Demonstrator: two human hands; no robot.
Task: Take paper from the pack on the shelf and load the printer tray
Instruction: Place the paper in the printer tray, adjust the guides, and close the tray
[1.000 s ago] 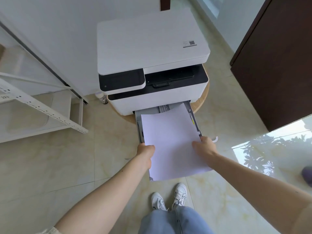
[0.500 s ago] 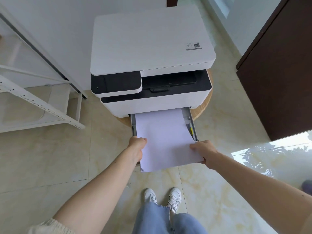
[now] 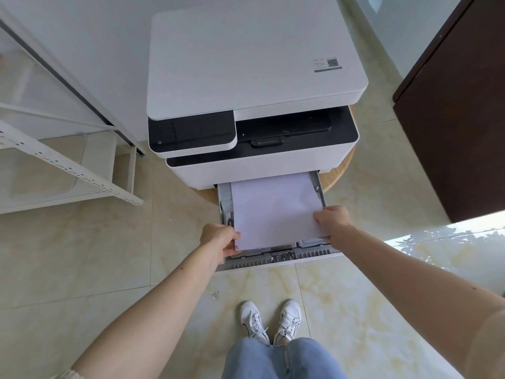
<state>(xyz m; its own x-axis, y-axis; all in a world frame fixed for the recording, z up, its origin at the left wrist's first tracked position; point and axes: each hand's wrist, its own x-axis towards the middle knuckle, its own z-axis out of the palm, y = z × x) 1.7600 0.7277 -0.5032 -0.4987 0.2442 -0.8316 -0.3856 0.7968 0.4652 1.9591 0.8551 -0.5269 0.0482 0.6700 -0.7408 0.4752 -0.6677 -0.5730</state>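
A white printer (image 3: 254, 67) with a black front panel stands on a round wooden stand. Its grey paper tray (image 3: 284, 255) is pulled out toward me at the bottom. A stack of white paper (image 3: 276, 209) lies inside the tray, its far end under the printer body. My left hand (image 3: 220, 237) grips the paper's near left corner. My right hand (image 3: 332, 217) holds the paper's near right edge. The pack and its shelf spot are out of view.
A white metal shelf frame (image 3: 68, 168) stands at the left. A dark brown cabinet (image 3: 459, 127) is at the right. My white shoes (image 3: 270, 321) are on the beige tiled floor below the tray. A small scrap (image 3: 215, 295) lies on the floor.
The paper has slid farther into the tray, so the tray's front edge now shows. Both hands moved forward with it, and the view came closer to the printer.
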